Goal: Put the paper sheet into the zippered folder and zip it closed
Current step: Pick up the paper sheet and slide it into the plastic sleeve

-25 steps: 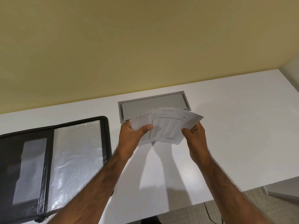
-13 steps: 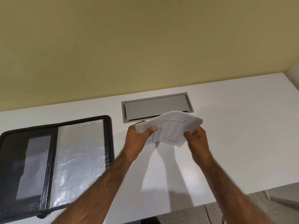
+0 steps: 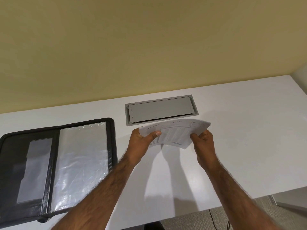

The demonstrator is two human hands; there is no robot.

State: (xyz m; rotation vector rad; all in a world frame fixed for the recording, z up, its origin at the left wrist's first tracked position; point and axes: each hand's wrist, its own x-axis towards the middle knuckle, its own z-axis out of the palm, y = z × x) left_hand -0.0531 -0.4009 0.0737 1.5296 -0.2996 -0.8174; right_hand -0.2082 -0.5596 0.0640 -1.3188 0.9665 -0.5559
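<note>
The paper sheet (image 3: 174, 133) is off the table (image 3: 249, 130), bowed, pinched at its ends by the left hand (image 3: 141, 143) and right hand (image 3: 202, 141). The folder (image 3: 54, 165) lies open to the left, well apart. Insertion and zipping remain undone.

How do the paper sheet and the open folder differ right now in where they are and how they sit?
The paper sheet is held off the table, pinched between the left hand and the right hand; the folder rests on the table, untouched. The sheet bows upward; the folder lies spread flat. The sheet is white with print; the folder is black with clear sleeves.
</note>
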